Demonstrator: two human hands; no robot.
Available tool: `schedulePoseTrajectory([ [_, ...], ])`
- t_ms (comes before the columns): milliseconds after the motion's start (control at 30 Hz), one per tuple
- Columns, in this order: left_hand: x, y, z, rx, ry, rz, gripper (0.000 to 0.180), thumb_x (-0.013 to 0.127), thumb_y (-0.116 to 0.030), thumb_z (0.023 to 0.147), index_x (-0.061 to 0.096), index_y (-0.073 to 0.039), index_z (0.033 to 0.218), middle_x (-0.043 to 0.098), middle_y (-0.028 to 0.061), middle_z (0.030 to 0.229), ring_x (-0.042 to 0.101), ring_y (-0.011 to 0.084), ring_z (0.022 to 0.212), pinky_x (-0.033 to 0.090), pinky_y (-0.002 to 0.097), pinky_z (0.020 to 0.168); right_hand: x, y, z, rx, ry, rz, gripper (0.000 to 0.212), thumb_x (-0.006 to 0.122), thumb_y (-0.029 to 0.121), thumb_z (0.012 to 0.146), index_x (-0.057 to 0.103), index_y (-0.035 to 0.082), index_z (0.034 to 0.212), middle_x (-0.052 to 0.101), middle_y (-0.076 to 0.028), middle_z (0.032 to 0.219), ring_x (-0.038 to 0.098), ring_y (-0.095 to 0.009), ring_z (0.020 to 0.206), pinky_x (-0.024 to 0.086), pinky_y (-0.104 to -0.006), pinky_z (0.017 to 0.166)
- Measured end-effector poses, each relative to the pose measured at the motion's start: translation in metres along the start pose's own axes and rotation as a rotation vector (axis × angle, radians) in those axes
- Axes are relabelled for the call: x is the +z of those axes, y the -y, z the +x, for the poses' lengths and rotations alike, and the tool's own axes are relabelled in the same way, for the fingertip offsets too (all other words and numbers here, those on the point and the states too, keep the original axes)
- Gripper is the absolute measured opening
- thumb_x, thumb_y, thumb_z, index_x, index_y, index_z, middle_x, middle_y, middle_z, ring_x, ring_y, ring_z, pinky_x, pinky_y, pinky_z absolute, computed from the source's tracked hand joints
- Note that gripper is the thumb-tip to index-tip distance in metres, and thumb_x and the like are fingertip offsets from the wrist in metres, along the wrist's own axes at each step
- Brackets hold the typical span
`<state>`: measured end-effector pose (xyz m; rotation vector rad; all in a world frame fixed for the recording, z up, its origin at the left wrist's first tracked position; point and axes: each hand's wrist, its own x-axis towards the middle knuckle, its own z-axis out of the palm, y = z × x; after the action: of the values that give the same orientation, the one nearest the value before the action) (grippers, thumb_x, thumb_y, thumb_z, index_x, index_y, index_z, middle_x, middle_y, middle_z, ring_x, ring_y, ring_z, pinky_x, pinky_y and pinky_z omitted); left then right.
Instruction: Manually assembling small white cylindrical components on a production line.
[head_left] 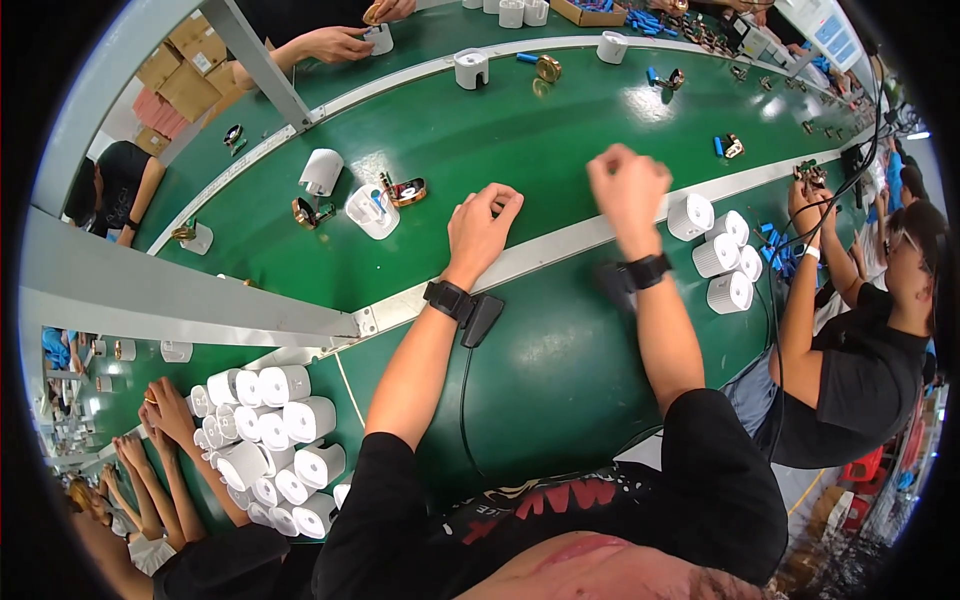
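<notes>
My left hand [481, 230] hovers over the green conveyor belt [440, 130] with its fingers curled toward the thumb. Nothing shows in its grip. To its right my right hand [628, 192], slightly smeared by motion, is closed in a loose fist above the belt, no object showing in it. Both wrists carry a black strap with a small box. Left of my left hand, an open white housing [372, 212] holds something blue, and a copper-coloured ring part [408, 190] lies against it. Another white housing [322, 172] and a round part with electronics [310, 212] lie farther left.
Several white ribbed housings [716, 255] stand right of my right arm, near blue cells [778, 245]. A larger cluster of white housings [275, 425] fills the left of my bench. A grey metal post [190, 285] crosses at left. Co-workers sit on both sides and across the belt.
</notes>
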<state>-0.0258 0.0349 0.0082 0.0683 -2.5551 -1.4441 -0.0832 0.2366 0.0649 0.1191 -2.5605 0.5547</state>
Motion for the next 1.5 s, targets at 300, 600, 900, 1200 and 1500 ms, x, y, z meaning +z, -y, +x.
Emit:
schedulePoseTrajectory([
  [300, 0.003, 0.003, 0.004, 0.073, -0.074, 0.167, 0.013, 0.067, -0.023, 0.084, 0.069, -0.013, 0.092, 0.070, -0.0046, 0.085, 0.059, 0.0175, 0.079, 0.045, 0.0338, 0.076, -0.069, -0.132, 0.020, 0.268, 0.388, -0.177, 0.060, 0.078, 0.028, 0.075, 0.059, 0.015, 0.130, 0.067, -0.017, 0.116, 0.064, -0.034, 0.107, 0.048, -0.0445, 0.096],
  [600, -0.004, 0.004, 0.001, 0.019, -0.079, 0.096, 0.013, 0.067, -0.021, 0.082, 0.069, -0.013, 0.093, 0.070, -0.0043, 0.086, 0.060, 0.0184, 0.085, 0.042, 0.0348, 0.080, -0.058, -0.090, 0.021, 0.156, 0.526, -0.079, 0.064, 0.079, 0.016, 0.073, 0.056, 0.007, 0.132, 0.067, -0.021, 0.114, 0.064, -0.037, 0.107, 0.050, -0.0395, 0.092],
  [900, -0.003, 0.004, 0.001, 0.071, -0.111, 0.173, 0.013, 0.068, -0.019, 0.081, 0.069, -0.013, 0.093, 0.070, -0.0036, 0.085, 0.060, 0.0187, 0.080, 0.042, 0.0347, 0.080, -0.056, -0.074, 0.022, 0.171, 0.492, -0.018, 0.057, 0.073, 0.026, 0.081, 0.057, 0.004, 0.131, 0.068, -0.026, 0.108, 0.065, -0.039, 0.105, 0.050, -0.0417, 0.091],
  [1200, -0.009, -0.003, 0.004, -0.007, -0.014, -0.106, 0.018, 0.069, -0.018, 0.084, 0.067, -0.009, 0.099, 0.068, 0.0012, 0.089, 0.062, 0.0160, 0.088, 0.047, 0.0326, 0.078, -0.059, -0.074, 0.034, 0.319, 0.024, 0.477, 0.048, 0.067, 0.035, 0.089, 0.061, 0.000, 0.122, 0.069, -0.015, 0.098, 0.067, -0.021, 0.090, 0.052, -0.0324, 0.079],
  [1500, 0.000, -0.001, 0.004, 0.046, 0.009, -0.682, 0.055, 0.072, -0.017, 0.085, 0.046, -0.004, 0.131, 0.059, 0.0113, 0.115, 0.060, 0.0167, 0.100, 0.049, 0.0327, 0.090, 0.057, 0.022, -0.038, 0.003, 0.298, 1.153, 0.017, 0.074, 0.004, 0.082, 0.063, 0.001, 0.094, 0.063, -0.009, 0.112, 0.064, -0.016, 0.098, 0.055, -0.0314, 0.080],
])
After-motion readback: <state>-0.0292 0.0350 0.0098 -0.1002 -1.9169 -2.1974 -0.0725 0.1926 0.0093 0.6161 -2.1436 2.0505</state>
